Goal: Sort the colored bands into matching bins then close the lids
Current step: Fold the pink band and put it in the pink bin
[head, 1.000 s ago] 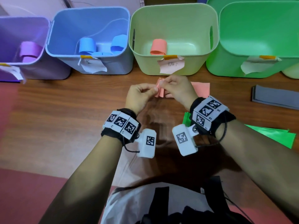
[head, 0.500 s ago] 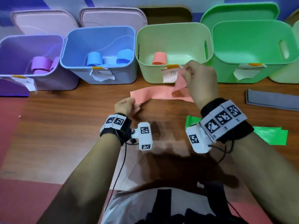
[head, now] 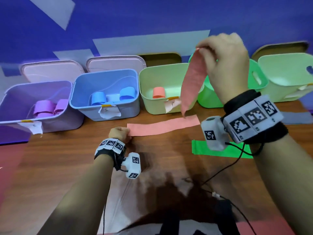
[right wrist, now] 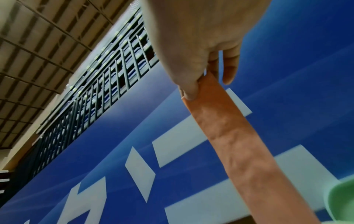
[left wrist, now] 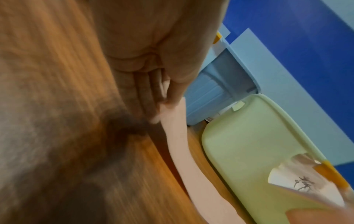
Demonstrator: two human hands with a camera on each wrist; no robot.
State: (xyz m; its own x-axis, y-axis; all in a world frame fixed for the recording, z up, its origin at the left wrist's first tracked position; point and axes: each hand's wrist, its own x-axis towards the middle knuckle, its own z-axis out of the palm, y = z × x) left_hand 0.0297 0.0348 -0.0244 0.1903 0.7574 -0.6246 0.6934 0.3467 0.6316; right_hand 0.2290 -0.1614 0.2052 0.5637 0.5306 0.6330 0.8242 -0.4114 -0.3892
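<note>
A wooden table point(head: 50, 158) fills the lower head view, with open bins in a row across the middle of the frame: purple bin point(head: 10, 106), blue bin point(head: 77, 85), pale green bin point(head: 145, 92) and bright green bin point(head: 208, 99). The salmon band point(head: 162, 127) lies at centre frame before the pale green bin and rises toward upper right. There the right hand point(head: 225, 65) pinches its raised end, while the left hand point(head: 119, 134) pinches the end on the table.

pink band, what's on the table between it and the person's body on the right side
In the head view, a flat green band lies on the wooden table nearer the person than the pink band, partly hidden by the right wrist camera.
</note>
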